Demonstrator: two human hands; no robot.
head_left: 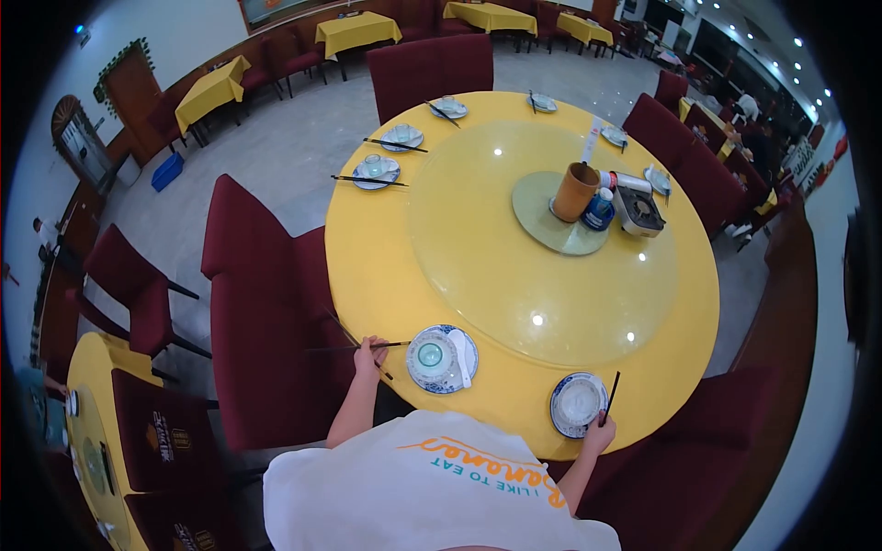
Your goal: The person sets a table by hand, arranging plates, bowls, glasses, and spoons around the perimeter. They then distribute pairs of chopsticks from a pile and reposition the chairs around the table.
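Observation:
At the near left edge of the round yellow table (367, 275), my left hand (370, 355) is closed on dark chopsticks (390, 344) that point in different directions. Just right of it is a blue-patterned plate (415, 374) bearing a clear bowl, a greenish glass (430, 354) and a white spoon (462, 356). My right hand (601, 433) is closed on another dark chopstick or pair (613, 395), held upright beside a second blue-rimmed plate (558, 418) with a bowl (581, 402) on it.
A glass turntable (478, 275) carries a brown cylinder (575, 192), a blue-labelled container (599, 211) and a portable stove (640, 213). More place settings line the far rim. Dark red chairs (257, 340) surround the table, and other yellow tables (358, 33) stand beyond.

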